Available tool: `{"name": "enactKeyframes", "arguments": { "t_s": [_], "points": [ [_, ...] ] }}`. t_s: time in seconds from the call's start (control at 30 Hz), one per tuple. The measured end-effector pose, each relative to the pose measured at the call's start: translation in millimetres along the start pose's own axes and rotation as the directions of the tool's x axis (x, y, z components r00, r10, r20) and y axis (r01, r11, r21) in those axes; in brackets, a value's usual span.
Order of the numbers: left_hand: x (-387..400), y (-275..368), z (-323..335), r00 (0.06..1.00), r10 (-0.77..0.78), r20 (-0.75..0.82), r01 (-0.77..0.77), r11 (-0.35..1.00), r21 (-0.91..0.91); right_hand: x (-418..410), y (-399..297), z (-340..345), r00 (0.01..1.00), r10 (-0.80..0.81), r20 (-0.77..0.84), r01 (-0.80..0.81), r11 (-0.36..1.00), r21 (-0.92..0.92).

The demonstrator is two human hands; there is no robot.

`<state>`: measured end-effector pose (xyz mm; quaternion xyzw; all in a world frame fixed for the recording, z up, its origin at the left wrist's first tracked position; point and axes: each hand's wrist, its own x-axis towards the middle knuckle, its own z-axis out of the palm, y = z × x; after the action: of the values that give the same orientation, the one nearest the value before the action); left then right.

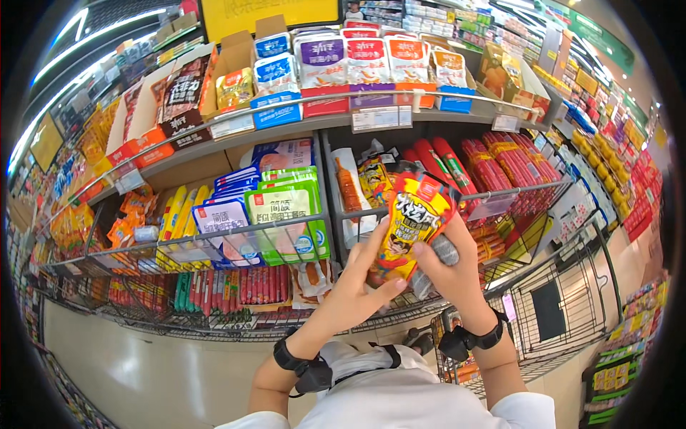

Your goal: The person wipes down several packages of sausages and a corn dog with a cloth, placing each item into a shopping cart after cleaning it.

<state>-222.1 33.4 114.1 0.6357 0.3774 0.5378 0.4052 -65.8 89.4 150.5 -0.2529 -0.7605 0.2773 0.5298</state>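
Both my hands hold a red and yellow snack packet (410, 230) up in front of the shelf. My left hand (362, 273) grips its left and lower edge, with the thumb across the bottom. My right hand (447, 257) holds its right edge, thumb on the front. A grey, glossy package (423, 281) shows behind the packet near my right hand; how it is held cannot be told. Just behind are similar yellow packets (375, 179) in a wire basket, beside red wrapped sausages (450, 163).
Green and white pouches (286, 217) and yellow tubes (185, 212) fill the left basket. Stand-up snack pouches (321, 59) line the upper shelf behind a metal rail. A wire shopping cart (568, 300) stands at the right. More sausages (262, 284) lie on the lower rack.
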Motion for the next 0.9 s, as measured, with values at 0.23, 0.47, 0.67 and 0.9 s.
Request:
{"name": "enactKeyframes", "arguments": {
  "t_s": [0.23, 0.47, 0.67, 0.9],
  "points": [
    [-6, 19, -4, 0.986, -0.162, -0.037, 0.131, 0.895, -0.426, 4, 7, -11, 0.945, 0.314, 0.095, -0.327, 0.874, 0.36],
    [-12, 20, -9, 0.983, -0.173, 0.056, 0.181, 0.898, -0.401, 7, 2, -15, 0.904, 0.42, 0.082, -0.398, 0.754, 0.523],
    [-13, 19, -7, 0.979, -0.186, 0.08, 0.202, 0.876, -0.437, 6, 6, -15, 0.882, 0.465, 0.076, -0.401, 0.658, 0.638],
    [-13, 20, -7, 0.98, -0.146, 0.138, 0.193, 0.87, -0.454, 4, 7, -15, 0.89, 0.452, 0.059, -0.378, 0.66, 0.649]
  ]
}}
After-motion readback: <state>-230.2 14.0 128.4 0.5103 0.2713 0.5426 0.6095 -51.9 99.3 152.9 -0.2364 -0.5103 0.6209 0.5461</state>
